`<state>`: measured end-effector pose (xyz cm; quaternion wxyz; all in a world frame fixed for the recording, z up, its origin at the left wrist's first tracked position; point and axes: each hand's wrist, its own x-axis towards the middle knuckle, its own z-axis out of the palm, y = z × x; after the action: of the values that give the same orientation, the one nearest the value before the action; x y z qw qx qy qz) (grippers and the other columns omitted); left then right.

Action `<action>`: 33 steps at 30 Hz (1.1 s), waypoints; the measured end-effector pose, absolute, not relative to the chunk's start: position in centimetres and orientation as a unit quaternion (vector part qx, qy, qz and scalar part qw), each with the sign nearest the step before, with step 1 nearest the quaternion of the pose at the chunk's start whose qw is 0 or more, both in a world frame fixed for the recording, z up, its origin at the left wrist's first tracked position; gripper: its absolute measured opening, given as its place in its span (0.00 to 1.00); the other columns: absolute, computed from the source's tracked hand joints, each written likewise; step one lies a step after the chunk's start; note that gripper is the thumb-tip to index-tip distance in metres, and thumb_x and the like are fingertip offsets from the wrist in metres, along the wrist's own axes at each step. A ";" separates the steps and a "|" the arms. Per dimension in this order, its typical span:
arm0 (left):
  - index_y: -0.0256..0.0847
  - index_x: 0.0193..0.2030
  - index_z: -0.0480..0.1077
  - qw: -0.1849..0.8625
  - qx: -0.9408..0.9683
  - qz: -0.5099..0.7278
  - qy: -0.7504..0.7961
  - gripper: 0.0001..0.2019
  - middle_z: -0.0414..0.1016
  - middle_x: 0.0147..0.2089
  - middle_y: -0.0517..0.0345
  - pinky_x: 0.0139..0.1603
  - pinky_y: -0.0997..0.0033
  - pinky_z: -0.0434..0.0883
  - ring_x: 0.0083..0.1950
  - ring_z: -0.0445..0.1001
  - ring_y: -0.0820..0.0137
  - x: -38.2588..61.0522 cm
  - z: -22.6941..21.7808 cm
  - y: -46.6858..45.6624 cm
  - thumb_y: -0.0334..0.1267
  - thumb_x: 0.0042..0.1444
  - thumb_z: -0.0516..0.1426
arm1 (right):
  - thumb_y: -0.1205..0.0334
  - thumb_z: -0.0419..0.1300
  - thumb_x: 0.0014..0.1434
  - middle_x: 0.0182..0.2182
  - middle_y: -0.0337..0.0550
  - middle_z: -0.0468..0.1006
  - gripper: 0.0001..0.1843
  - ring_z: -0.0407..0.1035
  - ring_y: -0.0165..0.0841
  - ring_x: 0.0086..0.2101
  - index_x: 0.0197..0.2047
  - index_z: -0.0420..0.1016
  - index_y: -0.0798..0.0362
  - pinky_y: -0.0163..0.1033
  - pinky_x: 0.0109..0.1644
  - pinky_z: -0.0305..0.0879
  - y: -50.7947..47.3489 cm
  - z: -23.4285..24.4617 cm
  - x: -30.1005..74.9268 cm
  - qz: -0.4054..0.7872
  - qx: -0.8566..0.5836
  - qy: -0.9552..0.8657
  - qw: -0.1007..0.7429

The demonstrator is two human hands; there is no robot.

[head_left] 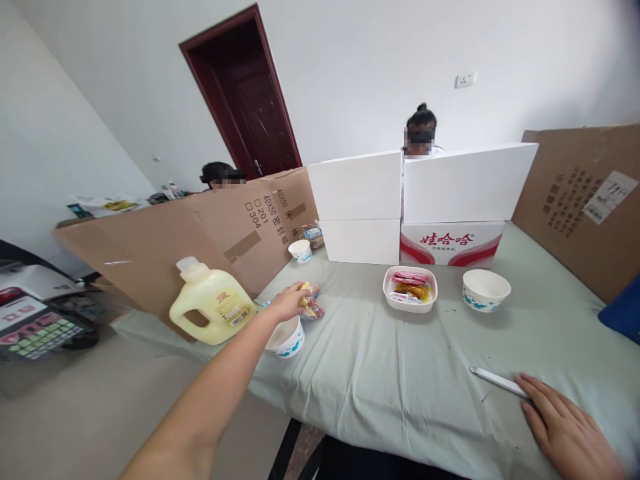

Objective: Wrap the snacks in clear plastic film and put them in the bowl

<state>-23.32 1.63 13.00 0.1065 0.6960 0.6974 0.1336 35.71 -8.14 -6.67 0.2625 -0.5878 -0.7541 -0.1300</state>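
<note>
Nearest me, my right hand [570, 427] lies palm down, fingers outstretched and thumb apart, touching a white pen [500, 382] without clasping it; light pressure suits there. Farther in, a paper bowl [290, 344] stands beside my left wrist, so I'd mind its rim. Beyond, my left hand [287, 304] bends its fingers over snack packets [315, 311] on the tablecloth [360, 360]; how closed they are I can't tell, but I'd pinch gently.

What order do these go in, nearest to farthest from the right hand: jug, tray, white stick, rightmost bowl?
1. White stick: at the right hand's fingertips.
2. Rightmost bowl: beyond the stick.
3. Tray: left of that bowl.
4. Jug: far left.
</note>
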 end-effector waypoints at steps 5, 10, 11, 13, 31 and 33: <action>0.41 0.38 0.68 0.101 0.661 0.248 0.701 0.12 0.72 0.43 0.56 0.48 0.64 0.67 0.45 0.71 0.62 -23.8 15.1 1.3 0.35 0.43 0.57 | 0.43 0.43 0.62 0.52 0.45 0.75 0.28 0.69 0.44 0.51 0.57 0.68 0.48 0.51 0.53 0.64 -8.2 -6.9 35.9 -0.132 -0.584 -0.756 0.264; 0.40 0.48 0.62 0.173 0.650 0.353 0.650 0.16 0.72 0.41 0.56 0.39 0.68 0.71 0.38 0.73 0.66 -18.8 14.1 0.1 0.38 0.51 0.52 | 0.45 0.43 0.63 0.52 0.44 0.75 0.27 0.69 0.43 0.51 0.57 0.68 0.48 0.51 0.54 0.63 -8.3 -6.4 35.4 -0.138 -0.592 -0.748 0.266; 0.40 0.49 0.62 0.211 0.658 0.360 0.627 0.17 0.72 0.40 0.56 0.37 0.69 0.71 0.37 0.74 0.67 -17.0 13.0 -0.1 0.37 0.51 0.53 | 0.46 0.43 0.63 0.52 0.44 0.75 0.26 0.69 0.42 0.50 0.57 0.68 0.48 0.50 0.54 0.63 -8.4 -6.1 35.2 -0.138 -0.596 -0.746 0.264; 0.39 0.49 0.64 0.343 0.666 0.378 0.544 0.18 0.72 0.39 0.56 0.34 0.71 0.71 0.35 0.74 0.68 -12.9 10.1 -0.7 0.35 0.49 0.55 | 0.47 0.43 0.64 0.52 0.43 0.75 0.25 0.70 0.41 0.50 0.56 0.69 0.47 0.49 0.53 0.64 -8.6 -5.6 34.8 -0.137 -0.605 -0.742 0.256; 0.40 0.47 0.68 0.287 0.696 0.473 0.458 0.12 0.70 0.47 0.50 0.53 0.60 0.67 0.49 0.69 0.63 -3.5 -1.3 -2.6 0.38 0.61 0.48 | 0.57 0.46 0.68 0.43 0.46 0.74 0.16 0.72 0.35 0.40 0.52 0.70 0.50 0.39 0.44 0.70 -8.7 1.3 22.4 0.036 -0.507 -0.789 0.345; 0.40 0.49 0.68 0.284 0.702 0.471 0.452 0.14 0.70 0.49 0.49 0.54 0.60 0.67 0.51 0.69 0.63 -3.6 -1.2 -2.6 0.36 0.60 0.48 | 0.59 0.46 0.68 0.42 0.45 0.74 0.17 0.72 0.34 0.38 0.53 0.71 0.49 0.38 0.41 0.71 -8.6 2.2 20.0 0.053 -0.485 -0.815 0.313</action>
<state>-3.59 -2.64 -1.23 0.2837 0.7025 0.4515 0.4714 20.02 -8.60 2.24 0.3129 -0.4853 -0.8147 0.0531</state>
